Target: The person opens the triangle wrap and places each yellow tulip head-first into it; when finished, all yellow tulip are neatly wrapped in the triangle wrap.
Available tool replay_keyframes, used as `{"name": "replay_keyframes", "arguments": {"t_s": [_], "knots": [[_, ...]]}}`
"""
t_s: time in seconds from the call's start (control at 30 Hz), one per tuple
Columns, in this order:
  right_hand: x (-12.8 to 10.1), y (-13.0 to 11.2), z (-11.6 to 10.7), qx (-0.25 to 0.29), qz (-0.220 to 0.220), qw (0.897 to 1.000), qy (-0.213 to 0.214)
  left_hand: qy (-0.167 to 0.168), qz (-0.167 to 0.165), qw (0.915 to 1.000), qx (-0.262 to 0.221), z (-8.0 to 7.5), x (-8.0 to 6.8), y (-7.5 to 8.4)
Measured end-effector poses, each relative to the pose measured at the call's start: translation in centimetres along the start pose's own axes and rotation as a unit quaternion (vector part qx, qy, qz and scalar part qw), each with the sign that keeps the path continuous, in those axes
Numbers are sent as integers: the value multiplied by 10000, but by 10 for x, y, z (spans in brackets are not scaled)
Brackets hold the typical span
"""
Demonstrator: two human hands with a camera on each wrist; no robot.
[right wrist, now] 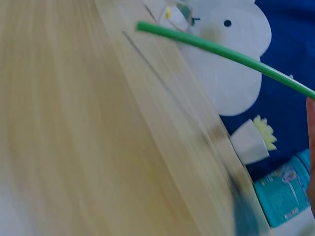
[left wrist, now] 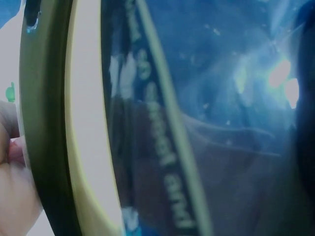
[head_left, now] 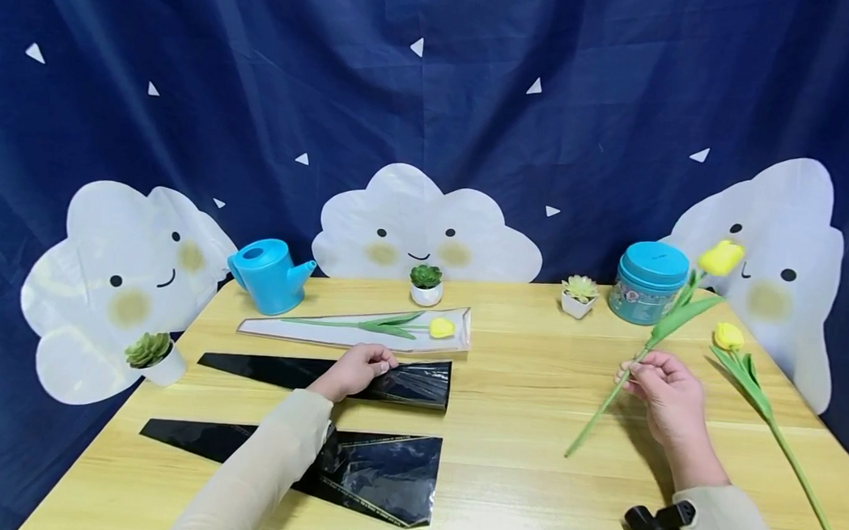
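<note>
My right hand (head_left: 661,389) pinches the green stem of a yellow tulip (head_left: 720,257), held tilted above the wooden table (head_left: 518,400), bloom up and to the right. The stem (right wrist: 226,54) crosses the right wrist view. My left hand (head_left: 356,366) grips the top edge of a black plastic flower sleeve (head_left: 417,386); the left wrist view shows that glossy sleeve (left wrist: 206,128) very close, with fingers (left wrist: 12,172) at its edge. A second black sleeve (head_left: 375,469) lies nearer me. Behind my left hand lies a clear sleeve (head_left: 362,334) with a yellow tulip inside.
Another yellow tulip (head_left: 753,382) lies along the table's right side. At the back stand a blue watering can (head_left: 271,274), two small potted succulents (head_left: 426,285) (head_left: 579,295) and a teal tin (head_left: 648,282). A third succulent (head_left: 152,356) sits at the left edge.
</note>
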State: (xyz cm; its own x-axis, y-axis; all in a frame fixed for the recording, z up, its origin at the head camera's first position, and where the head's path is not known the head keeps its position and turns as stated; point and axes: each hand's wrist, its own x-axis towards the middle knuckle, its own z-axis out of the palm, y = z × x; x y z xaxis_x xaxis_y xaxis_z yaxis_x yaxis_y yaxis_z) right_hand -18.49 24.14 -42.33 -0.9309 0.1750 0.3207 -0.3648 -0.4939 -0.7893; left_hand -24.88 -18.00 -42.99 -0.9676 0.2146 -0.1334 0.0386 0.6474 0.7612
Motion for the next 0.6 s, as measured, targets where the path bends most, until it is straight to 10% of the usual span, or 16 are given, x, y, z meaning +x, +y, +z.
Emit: {"name": "replay_keyframes", "arguments": {"t_s": [0.6], "knots": [[7, 42, 63, 672, 771, 9806, 1670, -50, -110, 9997, -220, 2, 3, -3]]}}
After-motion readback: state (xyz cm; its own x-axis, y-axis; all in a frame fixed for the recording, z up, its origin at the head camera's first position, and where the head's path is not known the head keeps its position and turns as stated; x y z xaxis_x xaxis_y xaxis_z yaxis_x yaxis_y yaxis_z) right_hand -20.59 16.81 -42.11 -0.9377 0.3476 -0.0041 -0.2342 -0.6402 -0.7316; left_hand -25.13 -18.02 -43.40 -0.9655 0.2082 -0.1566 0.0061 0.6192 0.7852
